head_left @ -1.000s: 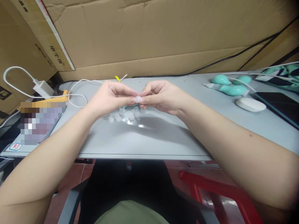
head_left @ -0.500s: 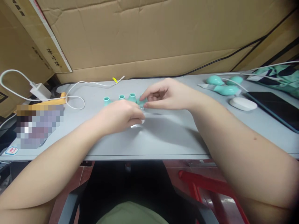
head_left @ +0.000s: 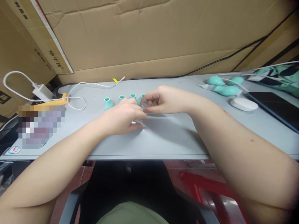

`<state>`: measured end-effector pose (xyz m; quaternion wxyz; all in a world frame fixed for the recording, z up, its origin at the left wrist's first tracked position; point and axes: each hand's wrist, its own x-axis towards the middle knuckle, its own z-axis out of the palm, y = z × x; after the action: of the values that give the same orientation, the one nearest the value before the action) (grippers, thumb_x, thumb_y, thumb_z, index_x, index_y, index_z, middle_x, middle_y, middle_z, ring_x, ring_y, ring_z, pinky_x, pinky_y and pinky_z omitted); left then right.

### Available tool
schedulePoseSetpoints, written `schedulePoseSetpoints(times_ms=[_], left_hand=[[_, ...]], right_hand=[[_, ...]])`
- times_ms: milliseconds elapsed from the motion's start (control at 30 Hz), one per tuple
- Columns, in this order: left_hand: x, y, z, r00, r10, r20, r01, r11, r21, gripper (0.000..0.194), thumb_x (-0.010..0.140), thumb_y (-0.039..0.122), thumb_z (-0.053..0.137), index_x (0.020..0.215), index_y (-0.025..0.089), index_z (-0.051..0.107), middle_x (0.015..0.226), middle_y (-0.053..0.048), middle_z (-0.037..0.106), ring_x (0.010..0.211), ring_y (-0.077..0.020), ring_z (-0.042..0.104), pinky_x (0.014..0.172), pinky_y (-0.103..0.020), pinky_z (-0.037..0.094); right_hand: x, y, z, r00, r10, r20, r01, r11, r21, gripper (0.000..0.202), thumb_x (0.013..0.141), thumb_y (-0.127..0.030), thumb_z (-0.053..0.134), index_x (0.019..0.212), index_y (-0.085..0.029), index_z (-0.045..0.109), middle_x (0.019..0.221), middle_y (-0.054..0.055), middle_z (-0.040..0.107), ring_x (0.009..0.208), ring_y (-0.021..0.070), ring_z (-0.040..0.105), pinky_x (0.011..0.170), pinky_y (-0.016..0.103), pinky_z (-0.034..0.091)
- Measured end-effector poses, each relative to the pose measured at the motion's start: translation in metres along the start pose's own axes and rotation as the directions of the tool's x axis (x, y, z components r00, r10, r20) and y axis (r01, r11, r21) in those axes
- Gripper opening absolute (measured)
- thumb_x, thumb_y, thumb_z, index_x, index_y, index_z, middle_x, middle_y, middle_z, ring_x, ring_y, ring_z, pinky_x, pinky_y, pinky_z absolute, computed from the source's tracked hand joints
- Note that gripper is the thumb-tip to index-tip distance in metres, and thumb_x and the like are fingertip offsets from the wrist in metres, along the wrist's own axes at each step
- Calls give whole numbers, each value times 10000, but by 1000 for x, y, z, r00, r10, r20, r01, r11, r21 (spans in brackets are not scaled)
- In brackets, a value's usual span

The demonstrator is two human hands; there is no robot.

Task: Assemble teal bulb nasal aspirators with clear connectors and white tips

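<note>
Over the middle of the table, my left hand (head_left: 123,117) is curled palm down, with something clear and shiny partly showing between its thumb and fingers. My right hand (head_left: 164,100) is close beside it, thumb and index finger bent around a small clear piece (head_left: 144,107) whose kind I cannot make out. Behind the hands stand several teal hollow pieces with round open tops: one at the left (head_left: 107,103), one in the middle (head_left: 122,98), another (head_left: 133,96) beside it. One more teal piece (head_left: 141,97) is partly covered by my right fingers.
Several glossy teal bulb-shaped parts (head_left: 225,90) lie at the back right. Near them are a white rounded case (head_left: 244,104) and a dark phone (head_left: 275,109). A white charger (head_left: 43,92) with a looping cable is at the left. Cardboard (head_left: 163,37) walls the back.
My left thumb has moved away from the fingers, widening the gap. My right hand has dropped slightly toward the table. The teal pieces stand where they were.
</note>
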<state>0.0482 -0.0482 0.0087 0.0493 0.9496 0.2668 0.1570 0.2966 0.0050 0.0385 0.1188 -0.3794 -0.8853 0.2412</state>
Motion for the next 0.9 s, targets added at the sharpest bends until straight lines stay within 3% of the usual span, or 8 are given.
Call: schedulePoseSetpoints(times_ms=[67, 133, 233, 367, 467, 633, 767, 900], left_hand=[[-2, -7, -3, 981, 46, -189, -64, 994, -92, 129, 1049, 289, 774, 1104, 209, 860, 1048, -60, 878, 1028, -244, 744, 1002, -423, 534], [-3, -15, -6, 918, 29, -395, -95, 985, -148, 167, 1021, 347, 812, 1101, 204, 843, 1042, -61, 869, 959, -210, 753, 964, -389, 563], [-3, -24, -8, 842, -99, -530, -38, 970, -242, 397, 891, 441, 932, 1203, 208, 850, 1139, -81, 871, 941, -205, 750, 852, -341, 592], [-2, -24, -7, 861, -250, -442, 43, 903, -427, 424, 870, 393, 926, 1244, 195, 897, 1034, -69, 876, 799, -164, 733, 746, -291, 595], [-1, -17, -7, 868, -351, -351, 88, 804, -588, 354, 924, 385, 901, 1221, 195, 923, 866, -39, 844, 673, -138, 704, 668, -274, 592], [0, -14, -14, 863, -483, -152, 172, 562, -809, 387, 895, 471, 993, 1144, 181, 928, 934, -75, 884, 785, -186, 822, 664, -256, 652], [-2, -21, -15, 857, -514, -37, 212, 416, -884, 491, 903, 376, 1000, 1323, 154, 879, 1041, -104, 893, 913, -205, 866, 758, -268, 703], [-4, -24, -14, 793, -607, -57, 217, 368, -904, 578, 933, 237, 944, 1490, 185, 797, 1082, -72, 852, 987, -204, 869, 876, -320, 738]], right_hand=[[-3, 1, -5, 999, -19, -36, 25, 982, 186, 187, 875, -371, 871, 969, -210, 863, 673, -31, 711, 574, 130, 586, 566, 310, 411], [-4, 1, -7, 996, -28, -81, 57, 919, 390, 302, 849, -445, 952, 990, -197, 853, 680, -16, 722, 559, 132, 594, 530, 308, 422], [-1, 0, -2, 986, -48, -157, 135, 779, 612, 422, 787, -478, 1053, 990, -196, 814, 773, 17, 801, 554, 131, 639, 477, 290, 433], [11, 3, 16, 972, -114, -207, 230, 649, 726, 492, 776, -482, 1093, 1018, -195, 775, 804, 21, 831, 606, 145, 718, 472, 256, 494], [16, 6, 25, 956, -123, -266, 280, 647, 709, 430, 791, -420, 1088, 1038, -190, 821, 873, 30, 858, 638, 140, 729, 503, 256, 536], [16, 8, 29, 938, -144, -314, 320, 708, 630, 361, 788, -415, 1070, 1050, -239, 896, 953, 27, 885, 829, 183, 796, 754, 318, 668], [8, 5, 21, 943, -143, -301, 289, 802, 523, 357, 859, -472, 1003, 1124, -261, 890, 910, 4, 860, 689, 155, 730, 630, 307, 608], [-3, 1, 6, 985, -75, -158, 115, 958, 261, 157, 922, -386, 887, 1010, -256, 898, 737, -17, 783, 578, 149, 670, 591, 324, 526]])
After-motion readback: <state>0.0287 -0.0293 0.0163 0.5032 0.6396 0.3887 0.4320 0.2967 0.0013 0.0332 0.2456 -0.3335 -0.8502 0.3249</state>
